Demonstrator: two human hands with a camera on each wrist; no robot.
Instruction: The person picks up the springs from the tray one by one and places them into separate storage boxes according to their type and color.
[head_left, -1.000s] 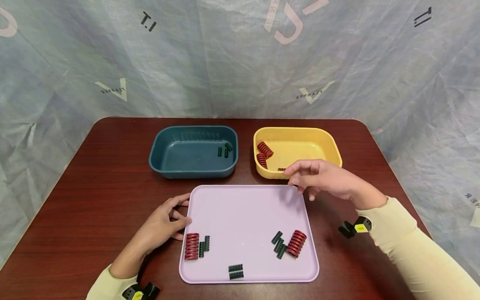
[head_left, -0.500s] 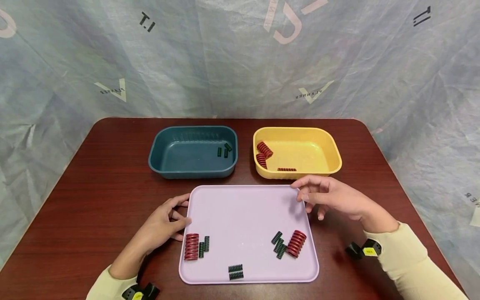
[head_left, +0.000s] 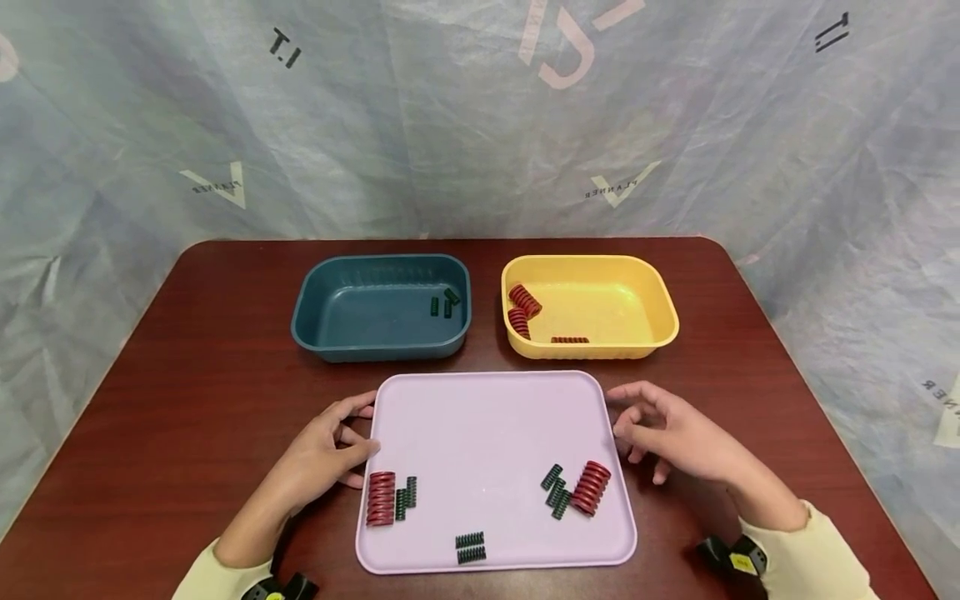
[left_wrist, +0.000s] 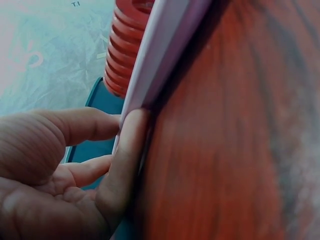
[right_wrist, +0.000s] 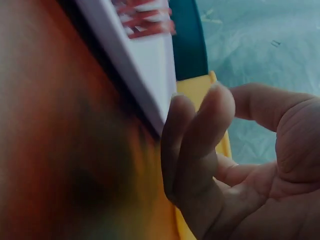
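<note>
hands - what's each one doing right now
Left hand: open, fingers touching the flat lilac plastic tray's left edge.
Right hand: open, empty, beside the tray's right edge.

In the left wrist view, the dark red wooden bench (left_wrist: pixel 235 140) is blurred, the pale lilac plastic tray (left_wrist: pixel 165 45) is cut off by the top edge, and only part of a large red coil spring (left_wrist: pixel 125 50) is seen. In the right wrist view, the bench is likewise smeared, and the right hand (right_wrist: pixel 235 165) is cropped at the lower edge. Whether its fingertips (right_wrist: pixel 182 107) touch the tray rim cannot be told. In the head view, both sleeves are cut off at the bottom.
</note>
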